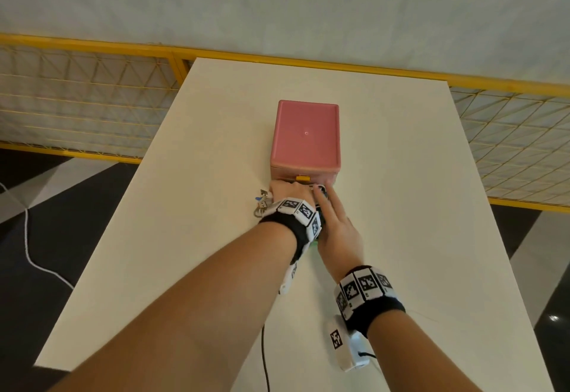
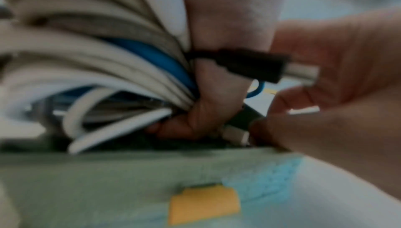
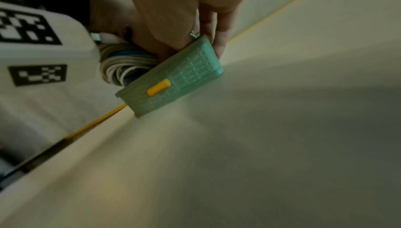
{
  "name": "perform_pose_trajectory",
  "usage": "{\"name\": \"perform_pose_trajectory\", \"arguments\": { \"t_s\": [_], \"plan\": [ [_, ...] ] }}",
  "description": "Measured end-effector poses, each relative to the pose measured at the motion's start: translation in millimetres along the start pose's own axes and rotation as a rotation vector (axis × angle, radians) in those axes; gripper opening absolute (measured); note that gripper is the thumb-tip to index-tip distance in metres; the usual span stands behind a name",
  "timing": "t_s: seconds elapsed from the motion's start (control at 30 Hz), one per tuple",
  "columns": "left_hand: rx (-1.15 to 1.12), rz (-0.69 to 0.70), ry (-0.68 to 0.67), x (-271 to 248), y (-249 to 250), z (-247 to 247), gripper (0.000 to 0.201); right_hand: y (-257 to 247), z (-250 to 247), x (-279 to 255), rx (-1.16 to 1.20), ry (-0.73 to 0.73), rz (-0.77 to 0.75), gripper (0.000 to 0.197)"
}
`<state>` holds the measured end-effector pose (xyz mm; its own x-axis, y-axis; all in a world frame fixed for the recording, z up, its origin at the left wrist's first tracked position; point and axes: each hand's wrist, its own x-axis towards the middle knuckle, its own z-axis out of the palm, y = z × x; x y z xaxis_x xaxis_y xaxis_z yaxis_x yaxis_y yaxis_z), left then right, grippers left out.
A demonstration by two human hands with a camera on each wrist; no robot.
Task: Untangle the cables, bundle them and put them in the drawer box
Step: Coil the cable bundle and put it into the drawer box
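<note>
A pink drawer box (image 1: pixel 305 135) stands on the white table (image 1: pixel 401 175). Its green drawer (image 3: pixel 180 75) with a yellow handle (image 2: pixel 204 204) is pulled out toward me, mostly hidden under my hands in the head view. My left hand (image 1: pixel 287 189) grips a coiled bundle of white, grey and blue cables (image 2: pixel 97 60) just above the drawer. Loose plug ends (image 1: pixel 262 203) stick out to its left. My right hand (image 1: pixel 327 203) lies beside it, fingers stretched against the bundle's black connector (image 2: pixel 249 63) and the drawer's far side.
A yellow wire fence (image 1: pixel 77 98) runs behind and beside the table. A second yellow handle (image 1: pixel 302 179) shows on the box front above the hands. A black lead (image 1: pixel 265 357) hangs off the table's near edge, and a white cord (image 1: pixel 27 237) lies on the floor at left.
</note>
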<state>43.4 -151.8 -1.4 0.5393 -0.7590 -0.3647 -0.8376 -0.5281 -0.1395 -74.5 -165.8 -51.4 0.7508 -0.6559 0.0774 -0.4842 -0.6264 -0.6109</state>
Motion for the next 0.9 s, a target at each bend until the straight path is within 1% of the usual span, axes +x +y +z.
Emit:
{"name": "perform_pose_trajectory", "arguments": {
  "t_s": [0.07, 0.13, 0.23, 0.3, 0.37, 0.47, 0.57, 0.6, 0.67, 0.73, 0.83, 0.9],
  "plan": [
    [0.026, -0.016, -0.005, 1.3, 3.7, 5.5, 0.020, 0.3, -0.4, -2.0, -0.095, -0.057, -0.003, 0.074],
    [0.066, 0.002, -0.032, 1.7, 2.3, 7.1, 0.022, -1.2, -2.8, -0.1, -0.158, -0.134, 0.029, 0.073],
    [0.019, 0.112, -0.065, 3.4, -12.0, 1.2, 0.028, -5.6, -8.4, 7.6, -0.204, -0.232, 0.054, 0.074],
    [-0.022, 0.177, -0.119, 2.2, -20.9, -1.9, 0.023, -7.7, -9.3, 13.9, -0.230, -0.285, 0.052, 0.076],
    [-0.002, 0.177, -0.097, -0.7, -21.1, 0.1, 0.013, -8.8, -10.2, 21.0, -0.248, -0.345, 0.048, 0.079],
    [0.008, 0.120, -0.061, 0.9, -12.6, 3.5, 0.009, -7.5, -13.2, 27.1, -0.249, -0.392, 0.047, 0.082],
    [-0.033, 0.015, -0.053, 7.6, -9.8, 5.4, 0.020, -7.0, -12.5, 13.6, -0.234, -0.326, 0.071, 0.077],
    [-0.040, -0.005, -0.043, 10.8, -9.5, 6.1, 0.021, -6.6, -12.0, 8.5, -0.249, -0.307, 0.066, 0.075],
    [-0.073, -0.026, -0.026, 13.8, -9.1, 8.1, 0.019, -7.2, -11.0, 6.7, -0.318, -0.314, 0.041, 0.075],
    [-0.097, -0.053, -0.033, 14.7, -9.2, 7.7, 0.023, -8.8, -11.2, 17.0, -0.368, -0.373, 0.026, 0.079],
    [-0.118, -0.134, -0.048, 18.4, -5.1, 7.0, 0.021, -6.6, -10.9, 40.1, -0.360, -0.509, 0.060, 0.087],
    [-0.132, -0.186, -0.036, 20.9, -0.9, 9.1, 0.027, -4.2, -10.8, 45.1, -0.335, -0.524, 0.072, 0.088]
  ]
}}
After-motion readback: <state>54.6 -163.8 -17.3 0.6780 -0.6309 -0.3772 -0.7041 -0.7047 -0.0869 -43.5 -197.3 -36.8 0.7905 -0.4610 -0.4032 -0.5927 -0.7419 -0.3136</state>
